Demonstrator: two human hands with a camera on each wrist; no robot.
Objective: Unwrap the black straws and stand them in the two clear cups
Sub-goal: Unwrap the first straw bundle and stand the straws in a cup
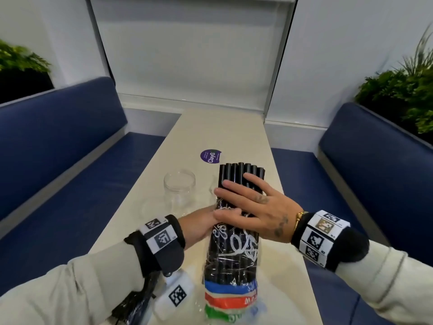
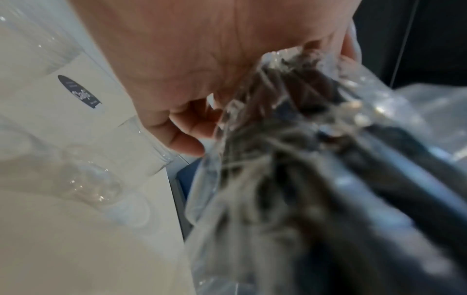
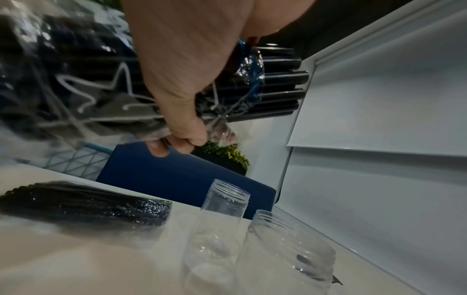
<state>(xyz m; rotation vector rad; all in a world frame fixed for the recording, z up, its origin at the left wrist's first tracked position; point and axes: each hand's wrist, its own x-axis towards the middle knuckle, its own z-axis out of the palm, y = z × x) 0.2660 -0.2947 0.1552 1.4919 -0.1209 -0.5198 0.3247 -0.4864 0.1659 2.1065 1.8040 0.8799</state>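
Both hands (image 1: 262, 207) — straw bundle (image 1: 241, 177) gripped, half-unwrapped

Straw bundle (image 1: 236, 216) above table (image 1: 145, 221), cups (image 1: 179, 191) left

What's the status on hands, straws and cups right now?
Both hands grip the straw bundle: right hand over top, left hand beneath. Black straws poke from the wrapper. Clear cups empty, unobstructed.
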